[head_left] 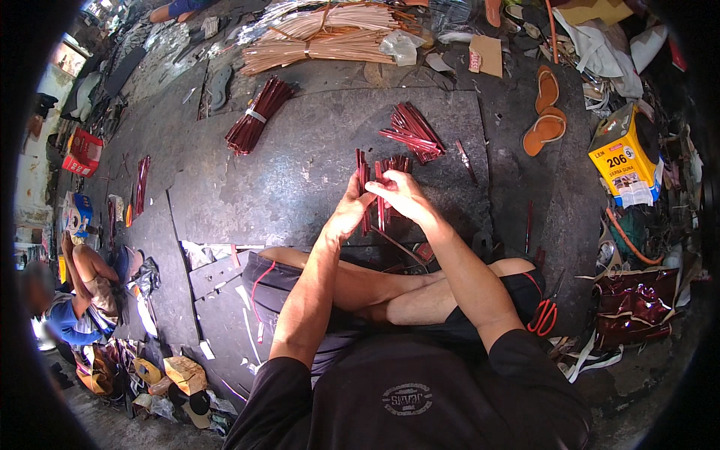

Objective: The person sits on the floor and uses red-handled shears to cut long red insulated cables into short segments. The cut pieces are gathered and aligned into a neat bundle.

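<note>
Thin, glossy dark red strips (361, 166) stand upright in my left hand (348, 211), its fingers closed round them. My right hand (405, 198) is closed against the left, pinching a dark red strip (380, 213) that hangs below the fingers. Just beyond my right hand lies a small bunch of similar strips (397, 163), partly hidden by it. Farther out is a loose pile of dark red strips (414, 133). To its left rests a thick strip bundle (259, 118) tied with a pale band.
Dark boards (202, 180) cover the ground before my crossed legs. Pale strip bundles (322, 45) lie at the far side. Brown sandals (545, 132) and a yellow container (626, 154) stand right. Red-handled scissors (543, 318) lie by my right knee. Another person (82, 292) sits left.
</note>
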The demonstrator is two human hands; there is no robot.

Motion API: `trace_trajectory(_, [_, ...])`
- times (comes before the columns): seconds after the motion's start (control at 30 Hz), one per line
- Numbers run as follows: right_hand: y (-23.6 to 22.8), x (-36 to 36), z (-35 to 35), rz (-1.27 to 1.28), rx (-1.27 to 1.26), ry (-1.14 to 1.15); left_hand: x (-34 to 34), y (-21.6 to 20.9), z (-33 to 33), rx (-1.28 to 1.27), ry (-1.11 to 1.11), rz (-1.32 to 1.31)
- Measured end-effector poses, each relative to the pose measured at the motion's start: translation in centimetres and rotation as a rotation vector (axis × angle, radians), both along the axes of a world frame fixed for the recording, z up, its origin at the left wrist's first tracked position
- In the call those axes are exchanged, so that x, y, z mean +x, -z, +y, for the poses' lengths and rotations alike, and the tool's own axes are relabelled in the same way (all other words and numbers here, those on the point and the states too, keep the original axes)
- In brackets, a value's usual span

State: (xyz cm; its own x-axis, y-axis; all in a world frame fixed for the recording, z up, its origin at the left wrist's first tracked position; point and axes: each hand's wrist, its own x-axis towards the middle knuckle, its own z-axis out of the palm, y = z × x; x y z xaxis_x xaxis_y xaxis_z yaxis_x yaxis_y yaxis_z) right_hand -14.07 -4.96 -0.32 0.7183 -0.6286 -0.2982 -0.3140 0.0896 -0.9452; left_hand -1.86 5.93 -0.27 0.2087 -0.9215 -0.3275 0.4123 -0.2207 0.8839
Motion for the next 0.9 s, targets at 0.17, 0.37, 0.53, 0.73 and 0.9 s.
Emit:
trace_trajectory(0.17, [0.7,0.1,0.2,0.012,-0.110,-0.033,0.0,0.8,0.1,0.014,0.017,-0.239])
trace_trajectory(0.37, [3.2,-0.3,-0.6,0.034,-0.243,-0.013,-0.6,-0.5,-0.5,0.026,0.016,-0.101])
trace_trajectory(0.53, [1.4,0.0,-0.1,0.031,-0.112,-0.048,0.3,1.1,0.0,0.019,-0.039,0.036])
trace_trajectory(0.73, [0.4,-0.2,-0.3,0.067,-0.185,0.016,-0.3,0.9,-0.1,0.110,-0.220,0.063])
trace_trajectory(0.9, [0.5,-1.6,-2.6,0.032,-0.124,0.054,0.4,1.3,-0.2,0.111,-0.249,0.138])
